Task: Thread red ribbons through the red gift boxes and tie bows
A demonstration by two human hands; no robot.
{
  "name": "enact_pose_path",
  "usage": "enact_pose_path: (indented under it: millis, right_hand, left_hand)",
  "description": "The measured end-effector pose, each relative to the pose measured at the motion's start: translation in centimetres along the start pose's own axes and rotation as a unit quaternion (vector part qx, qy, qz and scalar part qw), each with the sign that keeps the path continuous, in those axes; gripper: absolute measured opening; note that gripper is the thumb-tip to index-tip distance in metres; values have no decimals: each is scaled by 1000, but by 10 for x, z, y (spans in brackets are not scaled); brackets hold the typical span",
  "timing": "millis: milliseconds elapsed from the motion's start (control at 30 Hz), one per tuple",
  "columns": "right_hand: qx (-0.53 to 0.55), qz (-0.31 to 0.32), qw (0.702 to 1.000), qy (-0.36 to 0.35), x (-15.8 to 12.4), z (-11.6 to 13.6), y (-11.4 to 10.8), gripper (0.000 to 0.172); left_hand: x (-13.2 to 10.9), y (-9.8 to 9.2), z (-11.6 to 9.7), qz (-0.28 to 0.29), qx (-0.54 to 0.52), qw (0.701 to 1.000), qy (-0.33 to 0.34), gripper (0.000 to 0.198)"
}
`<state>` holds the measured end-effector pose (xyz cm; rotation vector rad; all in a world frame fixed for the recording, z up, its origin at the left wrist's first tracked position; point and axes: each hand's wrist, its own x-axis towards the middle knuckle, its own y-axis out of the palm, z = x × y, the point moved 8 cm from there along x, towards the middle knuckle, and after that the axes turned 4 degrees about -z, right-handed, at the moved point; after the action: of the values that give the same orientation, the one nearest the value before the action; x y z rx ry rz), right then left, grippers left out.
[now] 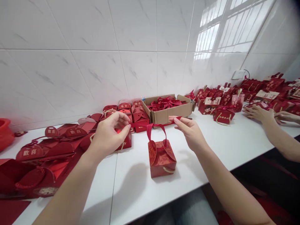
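A small red gift box [162,158] with a rope handle on its side stands on the white table in front of me. A red ribbon [150,132] runs up from holes in its top and crosses above it. My left hand [112,132] pinches one end of the ribbon between thumb and fingers. With its fingertips, my right hand [187,129] grips the other end, so the ribbon stretches sideways between both hands. Behind my left hand, a red box with a rope handle [126,142] is partly hidden.
An open cardboard box [172,114] full of red ribbons stands against the tiled wall. Red gift boxes [61,143] crowd the left side, and finished-looking ones [223,115] stand at right. Another person's hands [260,114] touch boxes at the far right. A red container [6,132] sits far left.
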<state>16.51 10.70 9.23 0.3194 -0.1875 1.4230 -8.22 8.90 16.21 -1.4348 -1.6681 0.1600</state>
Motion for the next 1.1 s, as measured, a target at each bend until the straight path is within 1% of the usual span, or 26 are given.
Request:
enact_pose_path:
  millis: [133,200,267,367,500,567,667,767,867,933,1000,1033,1100]
  right_hand:
    - [-90,-62,994,-23,-17,-11,-40,30]
    - [-142,-91,985,-44,-27,-15,-59,29]
    - [-206,-115,970,-64,-36,-23,-78,29]
    - [-287,-139,946,-68,-48,-43,-101,30]
    - [-298,-139,944,-23,-61,-79,-126,33]
    - [-306,-149,940,-15,-66,-90,-136,33]
    - [-321,-169,932,-12,-72,-96,-146,33]
    - [-314,-175,933,-7,-75,-98,-148,32]
    - [-314,-173,933,-3,-76,-101,-150,31]
    - [-319,-160,934,8,-74,-105,-151,32]
    - [-319,-142,937,30,-71,-108,-153,33]
    - [-322,-137,936,38,-69,-107,-153,34]
    - [-340,-146,929,30,-64,-96,-151,37]
  left_hand:
    - [-21,-20,19,2,71,997,-11,13]
    - [-33,-26,32,7,91,996,-25,14]
    - [-45,-27,48,15,103,994,-44,14]
    - [-66,-19,73,47,116,990,-71,12]
    - [-91,1,101,95,151,981,-81,9]
    - [-100,8,113,108,166,977,-83,7]
    - [-106,15,126,118,165,975,-90,4]
    - [-107,19,134,133,160,973,-103,4]
    - [-106,21,140,143,160,971,-108,4]
    - [-106,24,141,158,158,968,-111,6]
    - [-107,25,139,174,170,963,-112,10]
    - [-106,25,135,173,180,962,-107,12]
    - [-101,22,116,147,195,967,-72,13]
